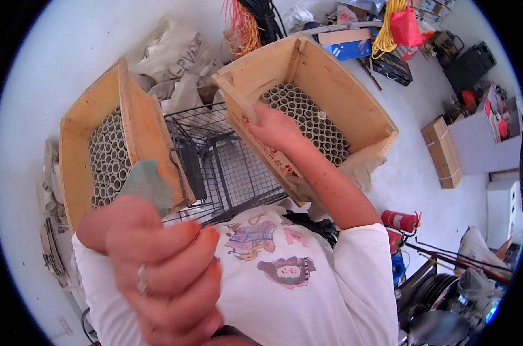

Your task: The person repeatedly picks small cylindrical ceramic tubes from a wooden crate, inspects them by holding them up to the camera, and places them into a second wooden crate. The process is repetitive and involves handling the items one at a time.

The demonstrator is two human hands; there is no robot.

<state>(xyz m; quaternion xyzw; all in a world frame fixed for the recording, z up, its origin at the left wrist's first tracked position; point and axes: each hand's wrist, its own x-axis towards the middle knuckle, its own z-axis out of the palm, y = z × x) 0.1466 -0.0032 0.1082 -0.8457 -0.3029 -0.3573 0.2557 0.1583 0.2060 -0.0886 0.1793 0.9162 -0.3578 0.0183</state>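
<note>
Close to the camera, my left hand point(170, 268) is raised with its fingers curled and a ring on one; the inside of the fist is hidden. My right hand point(276, 127) grips the near wall of a wooden crate point(356, 86) with red printing on its outside. Short grey pipe pieces point(317, 125), packed on end, fill part of its floor, and one has a paler rim. At the left stands a second wooden crate point(142, 112), also holding upright pipe pieces point(110, 155). A green cloth point(149, 186) lies against its near end.
Between the crates is a black wire-mesh cart point(244, 168). White woven sacks point(179, 56) lie behind it, by the wall. On the right are a red fire extinguisher point(399, 220), a cardboard box point(443, 153) and a black case point(391, 69). Yellow cord point(386, 30) hangs at the top.
</note>
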